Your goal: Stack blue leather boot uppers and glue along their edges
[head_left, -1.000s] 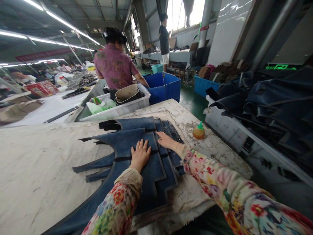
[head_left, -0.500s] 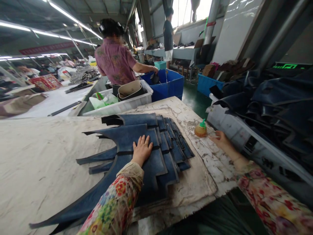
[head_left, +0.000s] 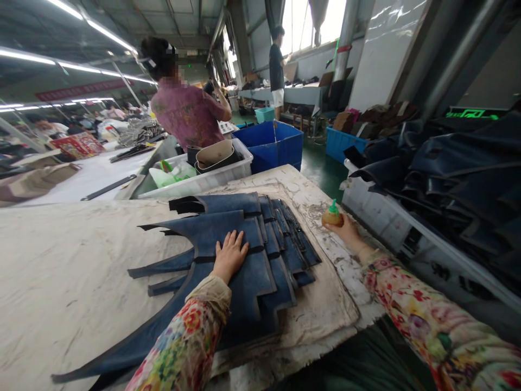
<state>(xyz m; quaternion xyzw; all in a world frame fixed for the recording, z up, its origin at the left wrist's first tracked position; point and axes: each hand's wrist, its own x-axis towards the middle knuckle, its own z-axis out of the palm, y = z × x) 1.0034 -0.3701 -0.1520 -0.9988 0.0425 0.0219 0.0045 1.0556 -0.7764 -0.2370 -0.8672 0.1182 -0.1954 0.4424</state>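
My left hand (head_left: 230, 255) lies flat with its fingers spread on a fanned stack of dark blue, black-edged leather-like pieces (head_left: 256, 282). The pieces overlap in steps toward the right, and long curved strips reach out to the left. At the table's right side, my right hand (head_left: 345, 231) has its fingers round a small, rounded amber squeeze bottle (head_left: 331, 218) with a green nozzle cap. The bottle stands upright at the table surface. Part of it is hidden by the fingers.
Cloth (head_left: 81, 271) covers the worktable. Right of it, a white bin (head_left: 382, 217) is heaped with dark blue pieces (head_left: 468, 163). Beyond the far edge are a white crate (head_left: 203, 178), a blue bin (head_left: 280, 146) and a person in a purple shirt (head_left: 185, 117). Another person (head_left: 277, 70) stands farther back.
My right hand has moved left to the squeeze bottle and closed round it. My left hand stays on the stack. The person in purple has drawn an arm out of the blue bin and raised it.
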